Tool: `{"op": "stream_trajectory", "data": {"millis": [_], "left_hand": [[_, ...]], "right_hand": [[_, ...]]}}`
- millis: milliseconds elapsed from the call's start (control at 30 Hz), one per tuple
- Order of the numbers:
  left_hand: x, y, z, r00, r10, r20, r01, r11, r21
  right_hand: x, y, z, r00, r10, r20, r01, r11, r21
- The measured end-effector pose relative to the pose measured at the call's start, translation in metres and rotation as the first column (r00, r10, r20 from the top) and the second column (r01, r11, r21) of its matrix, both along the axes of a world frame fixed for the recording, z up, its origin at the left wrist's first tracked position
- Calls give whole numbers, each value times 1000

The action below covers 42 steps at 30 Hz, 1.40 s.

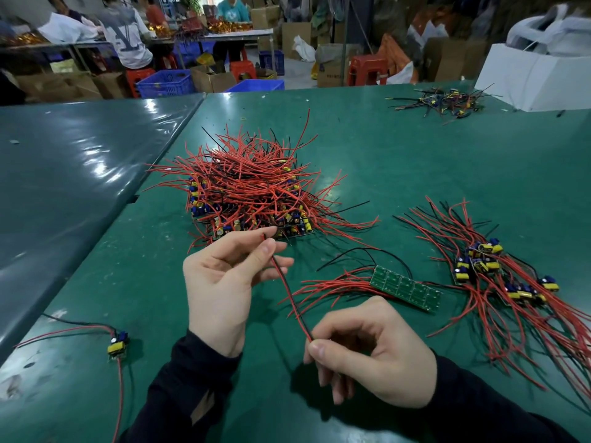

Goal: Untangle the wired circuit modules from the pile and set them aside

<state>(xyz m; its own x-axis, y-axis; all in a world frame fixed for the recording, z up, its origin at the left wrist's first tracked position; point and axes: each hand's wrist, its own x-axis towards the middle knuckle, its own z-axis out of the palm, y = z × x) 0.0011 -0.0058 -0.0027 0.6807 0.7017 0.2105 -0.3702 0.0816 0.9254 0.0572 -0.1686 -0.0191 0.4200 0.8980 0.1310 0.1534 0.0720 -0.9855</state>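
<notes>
**Wire pair held taut between both hands, near centre of surface**

Left hand (220,282): thumb and forefinger pinch the far end of a red-and-black wire pair (289,292); remaining fingers loosely curled, palm turned toward the camera. Right hand (374,353): thumb and forefinger pinch the near end of the same pair, other fingers curled under. The pair runs straight and diagonal between the two hands, lifted off the green surface (399,148). Cannot tell whether a module hangs from it; none visible in either hand.

Main pile of wired circuit modules (246,193): sits just beyond the left hand, centre of surface. Red and black leads splay out in all directions; blue and yellow components show along its left and near edges.

Green circuit board strip (406,287): lies flat, just far-right of the right hand, solder side up, with red and black leads fanning out to its left.

Separated group of modules (499,270): right side, well apart from the main pile, leads trailing toward the near right edge.

Single module (118,343): near left, alone, its leads spread left and toward the near edge.

Small wire cluster (444,102): far right, beside a white box (537,78).

Both forearms in dark sleeves (179,391).
</notes>
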Motion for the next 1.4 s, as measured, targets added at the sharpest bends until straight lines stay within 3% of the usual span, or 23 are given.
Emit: {"op": "stream_trajectory", "data": {"millis": [133,200,267,333,433,600,767,900,1033,1400], "left_hand": [[1,-1,0,1000,8,-5,-8,998,60],[1,-2,-1,983,-178,-50,177,984,-38],[1,-8,-5,901,-419,-112,405,905,-128],[1,-15,-8,819,-547,-173,539,837,-95],[1,-19,-11,813,-548,-197,550,834,-51],[1,-19,-9,796,-570,-203,529,818,-225],[0,-15,-8,769,-611,-185,550,781,-294],[0,-20,-6,830,-531,-170,474,833,-287],[2,-15,-4,912,-351,-209,283,912,-298],[1,-3,-3,994,1,-108,-5,999,-37]], "right_hand": [[1,2,-1,998,-23,-60,24,1000,13],[2,4,-2,988,-82,-130,87,996,35],[5,7,-2,968,-172,-184,188,979,76],[10,8,-2,948,-241,-209,266,958,102],[12,8,-3,938,-281,-201,298,953,60],[13,9,-5,954,-262,-143,272,961,51],[12,10,-1,962,-146,-230,167,983,77],[12,10,-4,966,-254,-55,259,955,141],[8,8,-7,911,-356,209,330,932,151],[-1,7,-6,807,-374,457,297,926,235]]}}
